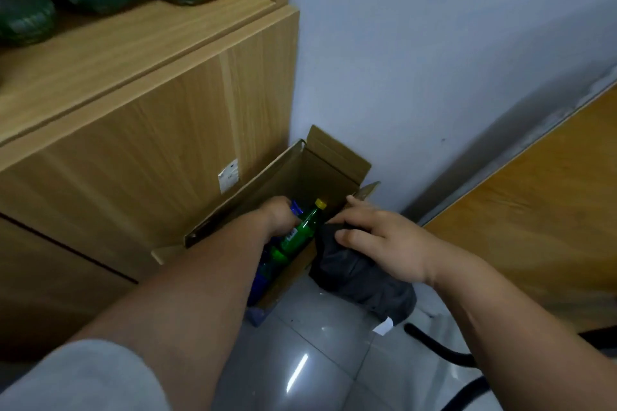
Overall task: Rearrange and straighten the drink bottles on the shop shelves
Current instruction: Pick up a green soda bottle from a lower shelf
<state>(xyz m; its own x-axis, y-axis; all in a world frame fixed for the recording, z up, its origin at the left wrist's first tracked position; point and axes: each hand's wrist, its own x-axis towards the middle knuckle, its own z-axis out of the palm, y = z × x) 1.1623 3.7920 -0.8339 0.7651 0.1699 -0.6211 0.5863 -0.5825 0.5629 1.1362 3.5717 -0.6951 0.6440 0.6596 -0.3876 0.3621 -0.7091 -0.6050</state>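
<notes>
Head view: L hand (279, 215) down in cardboard box (329, 166), fingers curled round green bottle (300, 231), which is tilted with its yellow cap up. Blue-capped bottle (295, 210) just behind. R hand (379, 241) loose, fingers spread flat on dark bag (364, 280) beside box. Box sits on floor between wooden cabinet (133, 143) and wall.
</notes>
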